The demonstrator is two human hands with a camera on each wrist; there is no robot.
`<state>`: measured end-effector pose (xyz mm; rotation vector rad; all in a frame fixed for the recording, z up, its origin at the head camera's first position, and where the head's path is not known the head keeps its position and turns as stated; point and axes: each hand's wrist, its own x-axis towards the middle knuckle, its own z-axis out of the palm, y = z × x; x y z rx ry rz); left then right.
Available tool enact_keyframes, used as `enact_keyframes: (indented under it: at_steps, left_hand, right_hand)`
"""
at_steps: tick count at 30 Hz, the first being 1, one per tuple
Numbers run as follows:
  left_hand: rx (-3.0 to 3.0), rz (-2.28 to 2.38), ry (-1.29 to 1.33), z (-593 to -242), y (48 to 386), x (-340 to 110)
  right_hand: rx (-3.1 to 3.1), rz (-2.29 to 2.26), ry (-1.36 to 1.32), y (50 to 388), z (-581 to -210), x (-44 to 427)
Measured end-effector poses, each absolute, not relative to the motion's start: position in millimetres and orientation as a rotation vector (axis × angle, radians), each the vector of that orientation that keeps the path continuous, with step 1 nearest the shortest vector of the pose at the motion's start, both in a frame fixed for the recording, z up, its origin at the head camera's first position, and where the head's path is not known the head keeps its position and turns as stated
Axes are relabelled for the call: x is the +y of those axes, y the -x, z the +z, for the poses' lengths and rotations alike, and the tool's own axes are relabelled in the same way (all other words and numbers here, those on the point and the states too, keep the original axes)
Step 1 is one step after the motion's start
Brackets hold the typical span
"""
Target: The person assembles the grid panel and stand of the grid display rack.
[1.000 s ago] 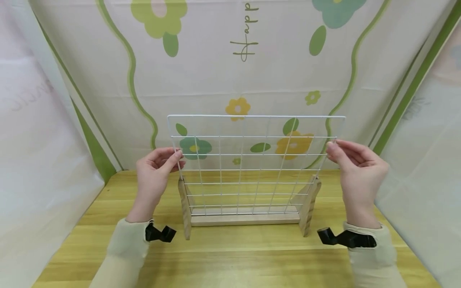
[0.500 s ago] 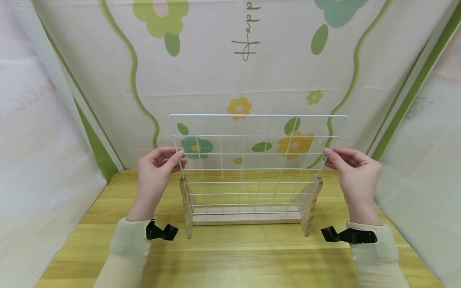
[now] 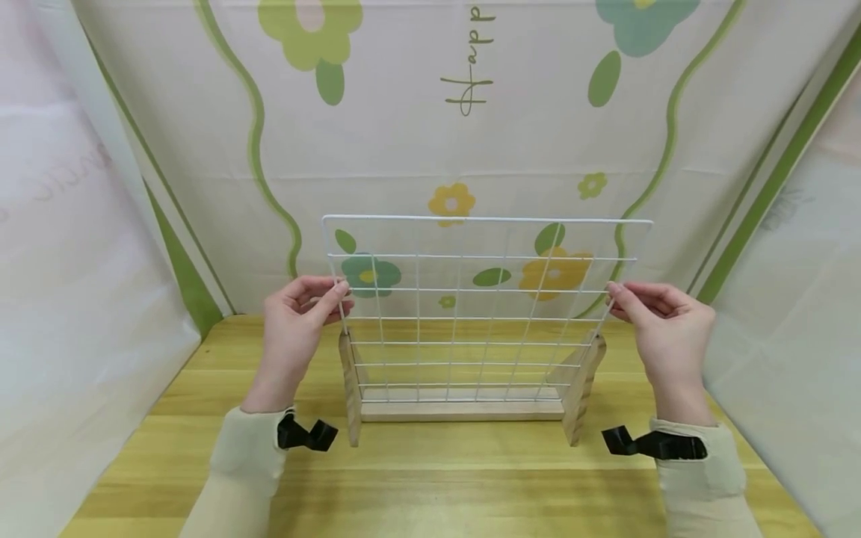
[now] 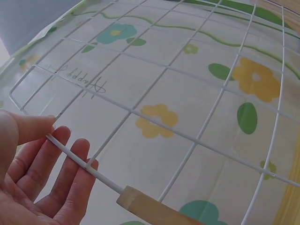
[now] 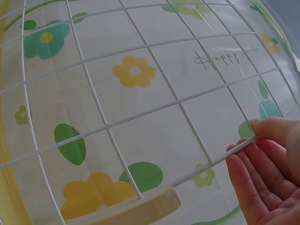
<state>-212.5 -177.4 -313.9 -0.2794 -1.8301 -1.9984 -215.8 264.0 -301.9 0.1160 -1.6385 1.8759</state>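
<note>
A white wire grid [image 3: 484,219] stands upright in a light wooden stand [image 3: 460,411], its lower part between the stand's two side pieces. My left hand [image 3: 292,321] pinches the grid's left side wire between thumb and fingers, above the left side piece [image 3: 349,392]. On the opposite side wire, my right hand [image 3: 676,329] has a matching pinch above the right side piece [image 3: 584,392]. The left wrist view shows the thumb and fingertips on the frame wire, close to the wooden end [image 4: 150,208]. In the right wrist view, thumb and forefinger meet at the wire beside the wooden end [image 5: 136,208].
The stand rests on a yellow wood-grain table [image 3: 437,493]. Behind it hangs a pale cloth [image 3: 377,142] with printed flowers, and more cloth [image 3: 87,246] encloses the left and right sides. A black strap [image 3: 306,433] is worn on each wrist.
My right hand has slid a little down the grid's right side wire and come level with the left. The left hand keeps its hold, and the grid and stand stay in place.
</note>
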Motion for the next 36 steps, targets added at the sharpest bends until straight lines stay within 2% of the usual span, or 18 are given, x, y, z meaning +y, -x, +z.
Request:
enact_keyframes:
  at_steps: [23,36]
  left_hand:
    - [-1.823,-1.983,0.292,-312.6,208.7,-185.6]
    - [-1.88,-1.724,0.256,-317.9,204.7,-185.2]
  right_hand:
    - [-1.638,1.874,-0.172,216.1,-302.5,255.0]
    - [-1.627,1.838,-0.245,212.4,-308.3,262.5]
